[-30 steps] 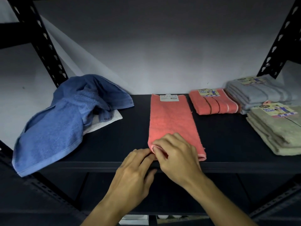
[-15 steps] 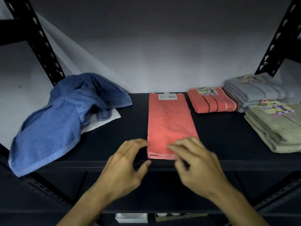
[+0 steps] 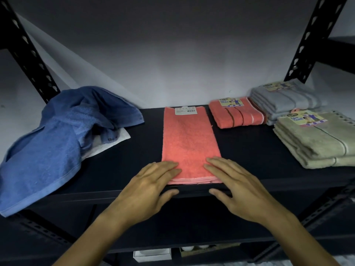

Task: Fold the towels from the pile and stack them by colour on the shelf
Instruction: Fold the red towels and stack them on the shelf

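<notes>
The coral towel (image 3: 189, 143) is lying in a long strip on the shelf (image 3: 249, 150), left of the folded coral stack (image 3: 237, 114). Its near hem is sitting at the shelf's edge, so a careless lift risks splaying the layers. The left hand (image 3: 148, 189) and right hand (image 3: 238, 187) are lying spread, fingers pressing the towel's near corners.

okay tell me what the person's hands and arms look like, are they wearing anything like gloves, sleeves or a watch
Both the left hand and the right hand are bare: no gloves, rings or watch show. The forearms are uncovered as far as the bottom edge of the picture, with no sleeve or cuff in sight. The fingernails look short and unpainted. Anything worn above the forearms is out of view.
</notes>
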Tool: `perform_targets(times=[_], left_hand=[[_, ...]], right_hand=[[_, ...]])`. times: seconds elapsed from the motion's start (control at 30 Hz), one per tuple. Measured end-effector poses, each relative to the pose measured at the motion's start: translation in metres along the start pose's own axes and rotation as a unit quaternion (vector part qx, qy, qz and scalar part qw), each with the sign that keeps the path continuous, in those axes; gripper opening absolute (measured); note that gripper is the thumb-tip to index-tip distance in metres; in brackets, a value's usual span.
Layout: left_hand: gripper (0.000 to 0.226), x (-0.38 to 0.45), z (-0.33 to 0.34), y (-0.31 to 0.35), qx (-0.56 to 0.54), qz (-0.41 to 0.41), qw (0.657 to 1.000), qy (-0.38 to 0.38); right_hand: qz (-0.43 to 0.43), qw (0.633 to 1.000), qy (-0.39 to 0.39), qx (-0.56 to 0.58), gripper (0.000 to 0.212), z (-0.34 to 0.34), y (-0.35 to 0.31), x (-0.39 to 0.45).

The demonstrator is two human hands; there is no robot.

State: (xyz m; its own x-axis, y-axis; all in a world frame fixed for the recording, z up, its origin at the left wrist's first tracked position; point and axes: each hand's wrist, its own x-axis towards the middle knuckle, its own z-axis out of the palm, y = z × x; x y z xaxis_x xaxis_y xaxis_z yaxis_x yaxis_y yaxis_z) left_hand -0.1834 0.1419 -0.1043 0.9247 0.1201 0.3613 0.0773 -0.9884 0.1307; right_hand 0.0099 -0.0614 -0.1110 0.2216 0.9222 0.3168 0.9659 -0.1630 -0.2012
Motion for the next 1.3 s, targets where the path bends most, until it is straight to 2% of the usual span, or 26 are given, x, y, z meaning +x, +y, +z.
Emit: perform_targets(times=[0.1, 0.3, 0.43, 0.63, 0.73, 0.9, 1.0, 1.13, 1.3], left_hand=[[0.052, -0.003, 0.005, 0.003, -0.008, -0.009, 1.0, 0.014], [0.055, 0.006, -0.004, 0.004, -0.044, -0.025, 0.999, 0.01], [0.049, 0.018, -0.01, 0.004, -0.057, -0.009, 0.998, 0.028], [0.031, 0.047, -0.026, 0.007, -0.007, 0.031, 0.999, 0.043], [0.025, 0.062, -0.033, 0.013, -0.016, -0.005, 0.999, 0.038], [0.019, 0.077, -0.037, 0.02, -0.04, -0.113, 0.992, 0.029], [0.02, 0.08, -0.036, 0.021, -0.031, -0.131, 0.991, 0.019], [0.02, 0.077, -0.036, 0.022, -0.034, -0.141, 0.989, 0.021], [0.018, 0.062, -0.043, 0.022, -0.065, -0.117, 0.991, 0.01]], right_hand=[[-0.002, 1.0, 0.015, 0.023, 0.059, 0.001, 0.0, 0.0], [0.033, 0.988, 0.058, 0.14, 0.061, -0.007, 0.002, -0.004], [0.06, 0.978, 0.124, 0.155, 0.044, -0.009, 0.005, -0.003], [0.109, 0.967, 0.147, 0.177, 0.022, -0.017, 0.002, 0.009], [0.165, 0.948, 0.147, 0.23, 0.007, -0.019, 0.0, 0.014], [0.216, 0.928, 0.136, 0.27, 0.02, -0.022, 0.0, 0.015], [0.2, 0.937, 0.156, 0.239, 0.021, -0.021, -0.002, 0.015], [0.111, 0.961, 0.194, 0.161, 0.016, -0.02, -0.008, 0.01], [0.022, 0.982, 0.173, 0.067, 0.012, -0.018, -0.014, -0.005]])
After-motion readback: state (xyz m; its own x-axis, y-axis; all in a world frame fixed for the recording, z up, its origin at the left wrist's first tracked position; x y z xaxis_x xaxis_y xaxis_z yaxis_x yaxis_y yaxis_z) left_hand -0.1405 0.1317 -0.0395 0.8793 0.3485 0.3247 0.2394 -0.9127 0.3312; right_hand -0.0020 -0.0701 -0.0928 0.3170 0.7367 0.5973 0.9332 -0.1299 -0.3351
